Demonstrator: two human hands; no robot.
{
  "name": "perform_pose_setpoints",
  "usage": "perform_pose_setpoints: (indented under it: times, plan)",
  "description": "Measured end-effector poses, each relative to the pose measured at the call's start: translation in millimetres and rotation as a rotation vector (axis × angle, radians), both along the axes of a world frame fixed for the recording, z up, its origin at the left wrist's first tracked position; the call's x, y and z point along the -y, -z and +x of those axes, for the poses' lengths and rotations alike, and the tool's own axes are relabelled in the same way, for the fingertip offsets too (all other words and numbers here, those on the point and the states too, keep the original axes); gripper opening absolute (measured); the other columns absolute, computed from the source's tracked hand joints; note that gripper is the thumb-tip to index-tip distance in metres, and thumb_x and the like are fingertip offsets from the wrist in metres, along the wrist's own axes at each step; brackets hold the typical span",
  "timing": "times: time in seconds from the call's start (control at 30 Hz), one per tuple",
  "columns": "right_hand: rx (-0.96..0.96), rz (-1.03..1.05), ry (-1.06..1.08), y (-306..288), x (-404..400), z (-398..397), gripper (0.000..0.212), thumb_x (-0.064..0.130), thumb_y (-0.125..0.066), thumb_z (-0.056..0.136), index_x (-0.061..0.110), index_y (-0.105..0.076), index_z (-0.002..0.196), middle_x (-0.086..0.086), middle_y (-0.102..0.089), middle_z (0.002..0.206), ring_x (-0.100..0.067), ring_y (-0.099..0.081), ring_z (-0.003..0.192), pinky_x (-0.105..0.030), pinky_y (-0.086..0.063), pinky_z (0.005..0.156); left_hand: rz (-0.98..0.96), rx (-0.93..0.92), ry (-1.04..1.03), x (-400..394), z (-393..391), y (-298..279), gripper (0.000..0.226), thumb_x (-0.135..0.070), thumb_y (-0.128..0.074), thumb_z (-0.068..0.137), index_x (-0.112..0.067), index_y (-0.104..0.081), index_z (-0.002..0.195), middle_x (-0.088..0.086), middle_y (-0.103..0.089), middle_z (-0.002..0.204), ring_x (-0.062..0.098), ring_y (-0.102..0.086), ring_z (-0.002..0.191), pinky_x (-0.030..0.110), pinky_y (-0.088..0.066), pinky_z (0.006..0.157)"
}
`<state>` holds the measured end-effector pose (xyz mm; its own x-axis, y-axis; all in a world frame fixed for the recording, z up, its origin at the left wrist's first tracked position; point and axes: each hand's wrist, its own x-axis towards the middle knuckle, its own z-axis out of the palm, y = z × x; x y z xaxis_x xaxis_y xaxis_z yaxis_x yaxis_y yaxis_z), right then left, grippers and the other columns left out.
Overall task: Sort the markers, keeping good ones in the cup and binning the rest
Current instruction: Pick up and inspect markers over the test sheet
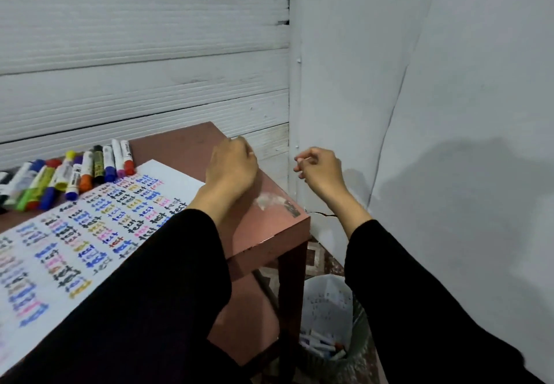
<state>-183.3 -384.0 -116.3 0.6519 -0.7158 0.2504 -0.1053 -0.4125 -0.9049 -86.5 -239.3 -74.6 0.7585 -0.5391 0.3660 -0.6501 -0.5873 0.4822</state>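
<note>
A person in black sleeves sits at the corner of a red table (pixel 263 228), both hands raised past its far edge. The left hand (pixel 232 168) hangs over the tabletop with fingers curled downward; whether it grips anything cannot be told from this angle. The right hand (pixel 320 171) is out beyond the table, above the floor, fingers loosely curled, and appears to pinch something small and pale at its fingertips (pixel 299 160), though the view is too soft to name it. A row of markers (pixel 75 174) lies along the back of the table, beside a paper (pixel 90 234) crowded with the word "test" in many colours. Below the right arm, a bin (pixel 332 323) already holds several discarded markers. No cup is in sight. The sorting looks to be between markers: the next move calls for reaching back left to the row for another one to test.
</note>
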Motion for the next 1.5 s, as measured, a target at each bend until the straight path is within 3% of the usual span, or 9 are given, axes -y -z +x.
perform_pose_setpoints:
  times: [0.27,0.4,0.5,0.63,0.73,0.93,1.17,1.33,1.5]
  plan:
    - [-0.187,-0.363,-0.381,-61,-89,65,0.015,0.007,-0.057,0.088,0.011,-0.071,0.090,0.000,-0.065,0.081,-0.010,-0.058,0.077,-0.017,-0.040,0.065,0.269,0.003,-0.194,-129,62,-38,0.033,-0.005,-0.040,0.092,-0.011,-0.065,0.113,0.015,-0.061,0.125,0.035,-0.051,0.119,0.038,-0.037,0.104]
    - [-0.255,-0.460,-0.495,-56,-134,91,0.022,0.007,-0.051,0.090,0.013,-0.072,0.096,0.002,-0.068,0.092,-0.010,-0.057,0.086,-0.022,-0.040,0.076,0.372,-0.021,-0.295,-211,81,-23,0.040,-0.007,-0.039,0.095,-0.025,-0.050,0.129,0.011,-0.031,0.146,0.035,-0.026,0.135,0.051,-0.024,0.111]
    - [-0.299,-0.509,-0.564,-50,-162,113,0.024,0.006,-0.047,0.094,0.009,-0.069,0.104,-0.006,-0.067,0.108,-0.018,-0.060,0.096,-0.025,-0.042,0.076,0.392,-0.037,-0.300,-260,89,-4,0.035,-0.032,-0.039,0.101,-0.033,-0.039,0.136,0.003,-0.012,0.157,0.029,-0.011,0.143,0.056,-0.011,0.114]
    - [-0.394,-0.558,-0.565,-48,-184,140,0.027,0.000,-0.038,0.095,0.002,-0.063,0.106,-0.012,-0.063,0.108,-0.027,-0.064,0.095,-0.039,-0.055,0.080,0.480,-0.011,-0.183,-298,92,12,0.087,-0.088,-0.022,0.074,-0.042,-0.016,0.147,-0.007,0.007,0.160,0.023,0.003,0.147,0.055,0.002,0.116]
    - [-0.484,-0.629,-0.540,-55,-186,158,0.021,0.000,-0.039,0.095,0.003,-0.060,0.097,-0.012,-0.059,0.106,-0.027,-0.061,0.090,-0.034,-0.052,0.071,0.457,0.004,-0.120,-296,97,19,0.100,-0.099,-0.006,0.054,-0.055,-0.017,0.143,-0.012,0.011,0.160,0.022,0.010,0.147,0.060,0.009,0.114]
    - [-0.512,-0.610,-0.490,-56,-191,185,0.019,0.005,-0.041,0.096,0.010,-0.047,0.079,-0.010,-0.052,0.095,-0.020,-0.051,0.069,-0.027,-0.036,0.052,0.481,-0.093,-0.085,-280,103,12,0.053,-0.073,-0.038,0.086,-0.069,-0.019,0.134,-0.015,0.021,0.158,0.018,0.030,0.142,0.059,0.021,0.107]
    - [-0.378,-0.467,-0.492,-40,-203,192,0.028,0.032,-0.053,0.098,0.005,-0.063,0.101,-0.006,-0.058,0.096,-0.021,-0.057,0.082,-0.032,-0.047,0.071,0.437,-0.280,-0.025,-281,118,5,0.056,-0.066,-0.055,0.083,-0.068,-0.029,0.132,-0.018,0.019,0.158,0.014,0.032,0.141,0.056,0.019,0.112]
    - [-0.431,-0.436,-0.519,-47,-198,192,0.024,0.027,-0.055,0.096,0.004,-0.063,0.100,-0.009,-0.064,0.097,-0.021,-0.064,0.080,-0.030,-0.048,0.061,0.446,-0.325,-0.006,-286,129,0,0.061,-0.071,-0.060,0.075,-0.073,-0.028,0.127,-0.018,0.013,0.159,0.015,0.027,0.143,0.055,0.015,0.113]
    - [-0.446,-0.477,-0.445,-44,-201,192,0.028,0.037,-0.065,0.089,0.009,-0.063,0.087,-0.007,-0.066,0.088,-0.024,-0.066,0.080,-0.042,-0.057,0.076,0.404,-0.315,-0.009,-288,126,2,0.063,-0.068,-0.064,0.074,-0.069,-0.032,0.127,-0.020,0.005,0.159,0.016,0.025,0.144,0.057,0.014,0.111]
